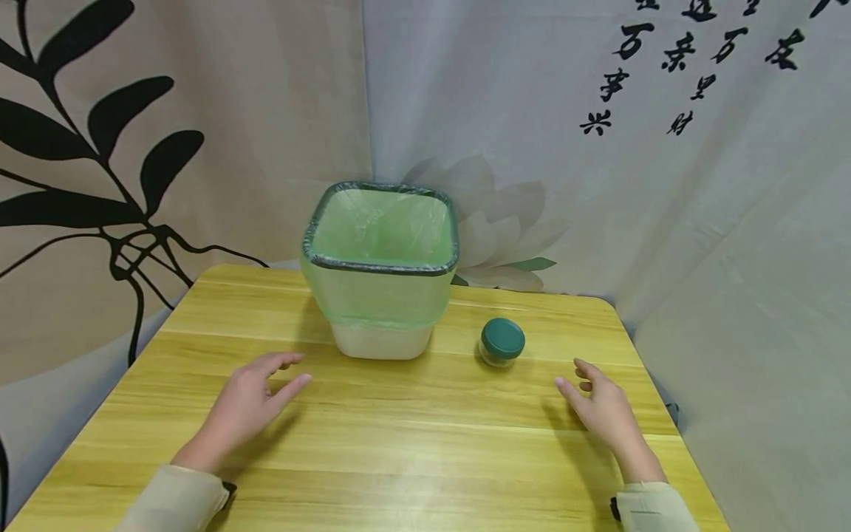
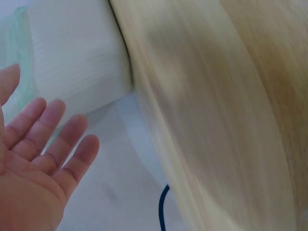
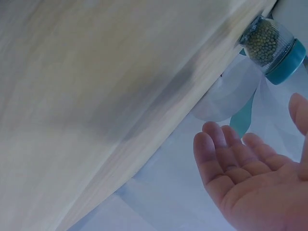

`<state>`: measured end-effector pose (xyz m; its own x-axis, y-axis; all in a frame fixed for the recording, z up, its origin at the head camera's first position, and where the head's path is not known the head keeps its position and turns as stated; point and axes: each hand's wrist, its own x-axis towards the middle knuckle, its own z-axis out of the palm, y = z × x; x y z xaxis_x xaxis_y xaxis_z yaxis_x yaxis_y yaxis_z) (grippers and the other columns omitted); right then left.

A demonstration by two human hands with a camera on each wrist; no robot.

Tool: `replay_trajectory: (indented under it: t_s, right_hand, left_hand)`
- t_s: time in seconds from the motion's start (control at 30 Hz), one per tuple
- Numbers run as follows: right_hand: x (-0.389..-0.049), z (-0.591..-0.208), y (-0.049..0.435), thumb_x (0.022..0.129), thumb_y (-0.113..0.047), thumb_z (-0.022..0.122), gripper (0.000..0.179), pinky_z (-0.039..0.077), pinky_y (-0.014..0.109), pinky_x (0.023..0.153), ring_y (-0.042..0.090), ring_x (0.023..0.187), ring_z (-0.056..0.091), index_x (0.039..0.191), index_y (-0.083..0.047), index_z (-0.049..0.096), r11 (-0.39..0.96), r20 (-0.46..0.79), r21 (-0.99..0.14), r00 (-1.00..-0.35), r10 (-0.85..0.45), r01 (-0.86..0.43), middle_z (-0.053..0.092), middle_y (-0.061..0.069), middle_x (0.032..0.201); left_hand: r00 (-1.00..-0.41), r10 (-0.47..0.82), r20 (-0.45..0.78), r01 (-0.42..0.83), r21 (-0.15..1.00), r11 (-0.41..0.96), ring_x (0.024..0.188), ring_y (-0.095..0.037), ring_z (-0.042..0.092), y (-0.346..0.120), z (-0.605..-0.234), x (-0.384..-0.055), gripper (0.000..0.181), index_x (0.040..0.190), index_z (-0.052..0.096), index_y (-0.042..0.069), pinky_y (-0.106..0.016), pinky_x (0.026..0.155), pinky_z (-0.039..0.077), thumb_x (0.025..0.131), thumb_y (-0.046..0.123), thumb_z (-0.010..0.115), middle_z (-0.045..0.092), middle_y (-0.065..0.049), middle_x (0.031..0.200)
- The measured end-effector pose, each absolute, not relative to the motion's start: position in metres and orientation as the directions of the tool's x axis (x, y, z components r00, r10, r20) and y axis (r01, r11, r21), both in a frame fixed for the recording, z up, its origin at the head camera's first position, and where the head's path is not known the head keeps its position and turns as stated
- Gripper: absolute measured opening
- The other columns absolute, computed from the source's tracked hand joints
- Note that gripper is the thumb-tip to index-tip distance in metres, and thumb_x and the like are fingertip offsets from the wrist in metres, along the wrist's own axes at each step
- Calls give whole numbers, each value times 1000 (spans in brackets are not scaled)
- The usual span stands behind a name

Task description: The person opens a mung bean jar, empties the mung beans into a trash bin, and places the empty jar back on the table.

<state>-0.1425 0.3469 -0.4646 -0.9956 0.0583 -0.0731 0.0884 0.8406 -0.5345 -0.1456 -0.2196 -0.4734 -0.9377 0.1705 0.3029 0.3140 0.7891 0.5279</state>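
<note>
A white bin lined with a pale green plastic bag stands upright at the back of the wooden table. To its right is a small clear jar with a teal lid; in the right wrist view the jar shows small greenish beans or grains inside. My left hand hovers in front and left of the bin, fingers relaxed, holding nothing. Right of the jar and nearer me, my right hand is held over the table with loosely bent fingers, its palm bare in the right wrist view.
The yellow wood-grain table has rounded back corners. Behind it hangs a pale curtain printed with dark leaves, a lotus and black characters. In the left wrist view a dark cord shows beyond the table's edge.
</note>
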Motion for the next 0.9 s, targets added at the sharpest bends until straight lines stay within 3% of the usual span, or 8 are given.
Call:
replay_trajectory:
  t_s: [0.2,0.33,0.57,0.9]
  right_hand:
    - [-142,-464,343,108,-57,55,83,52,65,108,52,139,56,165,0,34,834,-58,-547,-997,52,75,48,31,161]
    - [-143,-464,341,108,-59,54,84,52,66,108,51,139,57,165,-1,35,831,-49,-552,-998,45,65,48,31,161]
    - [-143,-463,335,107,-61,54,84,51,66,108,50,138,58,165,-2,36,832,-30,-553,-999,36,47,49,30,160]
    - [-142,-464,328,107,-60,56,83,51,67,109,49,138,58,164,-2,38,828,-6,-560,-1000,25,24,50,26,161]
  left_hand:
    - [-932,176,318,329,529,783,100,-30,75,-214,-473,-143,44,134,71,9,-40,75,61,103,39,73,75,-17,129]
    - [-934,177,310,325,537,779,90,-24,73,-210,-473,-142,44,135,71,10,-41,76,60,103,40,72,75,-17,129]
    - [-929,192,315,343,546,764,101,-29,75,-202,-474,-140,44,135,71,11,-40,76,61,102,39,73,76,-13,129]
    - [-934,203,293,340,559,757,78,-12,66,-191,-472,-135,46,137,70,11,-31,72,57,102,41,73,76,-12,130]
